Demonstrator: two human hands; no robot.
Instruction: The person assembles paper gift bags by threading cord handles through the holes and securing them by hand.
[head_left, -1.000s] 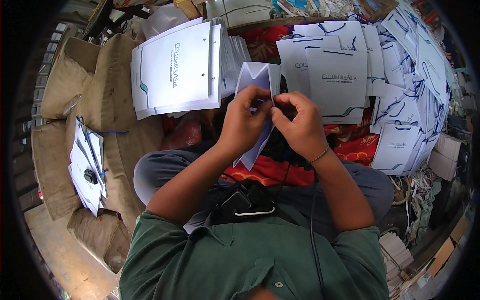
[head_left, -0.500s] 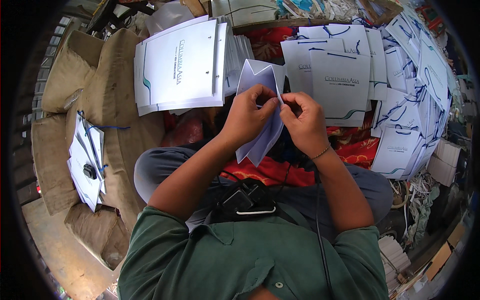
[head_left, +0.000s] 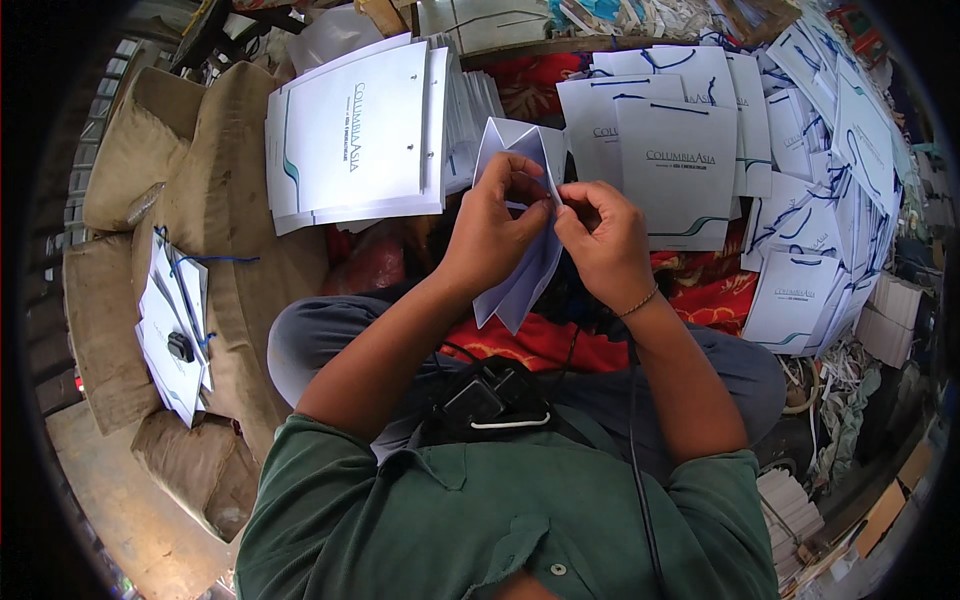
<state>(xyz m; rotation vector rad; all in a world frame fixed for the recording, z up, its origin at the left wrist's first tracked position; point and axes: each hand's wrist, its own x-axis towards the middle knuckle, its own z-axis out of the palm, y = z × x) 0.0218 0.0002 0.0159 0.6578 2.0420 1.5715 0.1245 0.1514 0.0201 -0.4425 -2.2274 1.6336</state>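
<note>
Forward-left of the open bag (head_left: 520,280), the white stack (head_left: 352,140) blocks low passage; forward-right, corded bags (head_left: 672,185) likewise. Room exists over the red cloth (head_left: 565,347), before the black device (head_left: 490,395). A cable (head_left: 634,430) bounds the right.

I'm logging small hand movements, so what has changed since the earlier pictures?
Since a second ago, the fingertips of the left hand and right hand have moved slightly apart. The near end of the white paper bag has shifted a little right. The right hand still pinches its edge. The bag stack at left stayed put.
</note>
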